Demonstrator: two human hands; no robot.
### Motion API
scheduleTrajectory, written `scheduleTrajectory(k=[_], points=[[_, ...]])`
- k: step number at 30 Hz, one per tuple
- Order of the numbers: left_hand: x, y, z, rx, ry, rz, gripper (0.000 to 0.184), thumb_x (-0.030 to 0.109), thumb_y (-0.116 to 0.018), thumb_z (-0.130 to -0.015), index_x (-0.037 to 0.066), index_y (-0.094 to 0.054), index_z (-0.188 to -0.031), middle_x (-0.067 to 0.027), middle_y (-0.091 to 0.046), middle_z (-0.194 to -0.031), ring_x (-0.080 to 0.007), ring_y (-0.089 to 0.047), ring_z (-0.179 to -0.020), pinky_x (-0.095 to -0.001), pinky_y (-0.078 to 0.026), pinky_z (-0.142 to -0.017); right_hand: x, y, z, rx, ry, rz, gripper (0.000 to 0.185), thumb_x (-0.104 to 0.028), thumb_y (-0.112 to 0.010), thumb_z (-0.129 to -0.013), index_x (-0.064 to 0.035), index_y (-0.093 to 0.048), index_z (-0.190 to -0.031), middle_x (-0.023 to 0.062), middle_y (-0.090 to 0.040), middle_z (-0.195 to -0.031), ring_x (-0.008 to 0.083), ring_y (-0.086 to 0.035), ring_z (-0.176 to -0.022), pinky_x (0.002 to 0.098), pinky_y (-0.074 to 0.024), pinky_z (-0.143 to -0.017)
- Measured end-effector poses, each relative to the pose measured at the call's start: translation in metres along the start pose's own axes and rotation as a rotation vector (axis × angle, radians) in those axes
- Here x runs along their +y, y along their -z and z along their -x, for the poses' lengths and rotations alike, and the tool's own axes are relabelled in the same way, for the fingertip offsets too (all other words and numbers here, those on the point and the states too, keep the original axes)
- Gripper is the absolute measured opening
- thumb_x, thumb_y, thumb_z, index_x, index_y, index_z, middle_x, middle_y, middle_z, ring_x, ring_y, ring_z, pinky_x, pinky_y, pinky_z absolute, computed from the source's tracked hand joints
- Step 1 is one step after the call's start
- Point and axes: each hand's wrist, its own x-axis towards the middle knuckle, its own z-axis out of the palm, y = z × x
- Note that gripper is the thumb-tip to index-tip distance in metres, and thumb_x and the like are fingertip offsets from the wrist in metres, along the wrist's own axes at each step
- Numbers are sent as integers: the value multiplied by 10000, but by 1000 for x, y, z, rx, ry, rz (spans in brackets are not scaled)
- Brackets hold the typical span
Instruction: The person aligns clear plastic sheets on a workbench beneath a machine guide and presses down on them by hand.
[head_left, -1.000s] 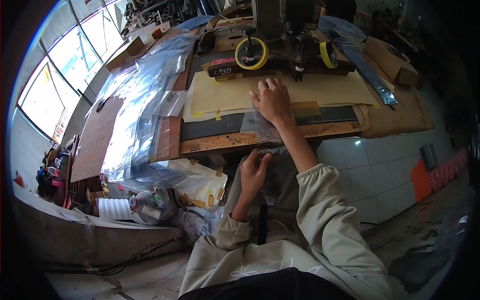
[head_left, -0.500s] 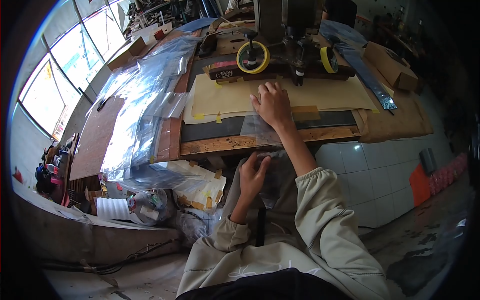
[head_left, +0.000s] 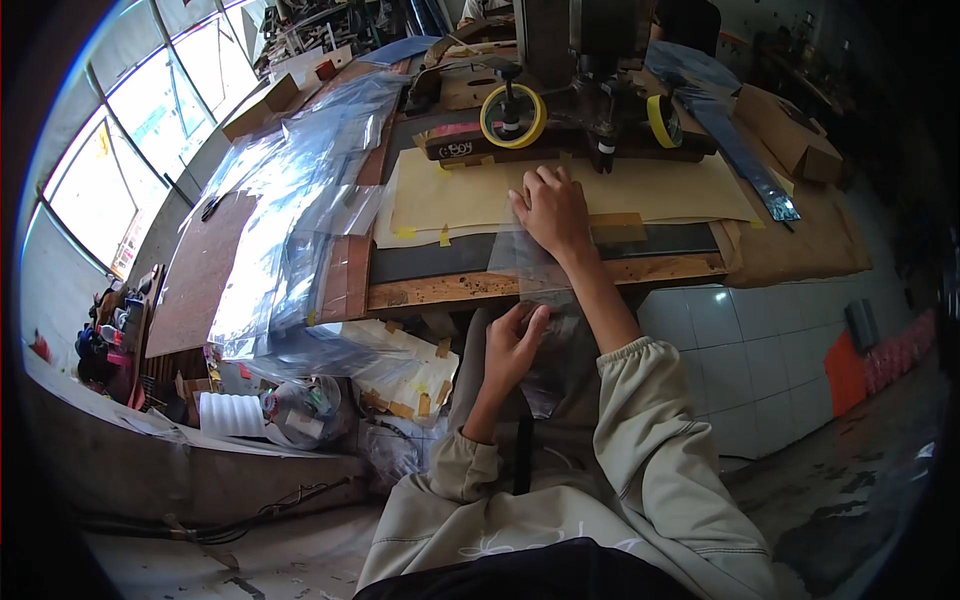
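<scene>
A clear plastic sheet (head_left: 512,254) hangs over the wooden front edge of the work table and down toward my lap. Near its top, my right hand (head_left: 554,212) has curled fingers closed on it, over the cream board (head_left: 450,195). Below the table edge my left hand (head_left: 512,348) pinches the hanging part between thumb and fingers. Strips of yellow-brown tape lie on the board, one wide strip (head_left: 618,226) just right of my right wrist. Beyond my right hand stands a press with a dark bar (head_left: 465,148); my fingertips are in front of it.
Two yellow tape rolls (head_left: 541,118) (head_left: 660,122) hang on the press. A pile of clear plastic bags (head_left: 285,215) covers the table's left side. Brown paper (head_left: 800,245) and a cardboard box (head_left: 785,135) lie at right. Below left are a white foam roll (head_left: 230,415) and a taped sheet (head_left: 425,375).
The whole view has shifted slightly right and down. Both hands keep nearly the same places on the plastic sheet; the left hand's fingers look a little more curled.
</scene>
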Motion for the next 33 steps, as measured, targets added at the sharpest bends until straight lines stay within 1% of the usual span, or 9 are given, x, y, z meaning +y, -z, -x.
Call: scheduleTrajectory(k=[6,9,11,15,21,24,27,30,33], points=[[1,-1,-2,22,-9,-12,389,272,-522,-949,-37,-500,-714,1,-356,-541,-39,-312,-574,-259,-299,-471,7,10,-4,-217,36,44,333,-344,-584,-845,-28,-605,-951,115,-572,-1003,292,-521,-1008,433,-457,-811],[14,-1,-6,25,-42,-8,385,270,-520,-950,-36,-500,-717,10,-347,-547,-37,-306,-575,-258,-287,-468,17,14,0,-229,65,-52,296,-350,-568,-868,-64,-594,-937,119,-541,-1017,301,-518,-981,441,-440,-821],[11,-4,-10,21,10,107,383,275,-520,-950,-42,-515,-735,12,-342,-552,-39,-291,-577,-258,-276,-465,17,20,4,-287,27,-62,339,-371,-547,-883,-70,-593,-1033,128,-536,-1058,306,-518,-1020,435,-432,-862],[31,-7,-14,19,44,218,374,274,-510,-956,-51,-563,-776,9,-429,-536,-23,-386,-531,-233,-333,-465,16,31,5,-379,-72,-110,412,-409,-519,-898,-92,-579,-1154,140,-536,-1125,313,-511,-1089,419,-419,-917],[70,0,-16,-40,237,478,341,241,-478,-968,-45,-604,-831,-46,-630,-658,-124,-647,-584,-221,-483,-531,18,38,-2,-440,-118,-195,440,-445,-519,-885,-108,-582,-1160,145,-548,-1156,304,-494,-1147,439,-406,-945],[71,3,-10,-106,131,339,337,238,-482,-968,-48,-606,-839,-41,-632,-673,-85,-619,-589,-210,-465,-535,16,52,0,-577,-92,-143,422,-441,-520,-885,-105,-615,-1121,142,-561,-1142,310,-511,-1121,416,-413,-941],[88,1,11,-98,181,352,336,236,-484,-968,-50,-609,-843,-26,-630,-668,-49,-588,-613,-195,-451,-551,14,65,11,-602,-59,-225,419,-438,-528,-881,-81,-642,-1066,144,-574,-1118,304,-521,-1108,400,-417,-934],[81,1,43,-57,213,335,304,203,-507,-959,-51,-610,-826,33,-529,-605,-6,-438,-591,-196,-357,-502,16,76,32,-518,40,-279,360,-357,-561,-873,-48,-642,-1039,153,-590,-1087,304,-554,-1055,384,-433,-908],[69,2,72,-12,174,293,268,167,-528,-944,-52,-602,-809,35,-453,-570,-12,-363,-576,-213,-307,-475,21,89,20,-659,7,-431,281,-217,-580,-872,-14,-619,-1062,140,-600,-1093,302,-576,-1010,364,-442,-882]])
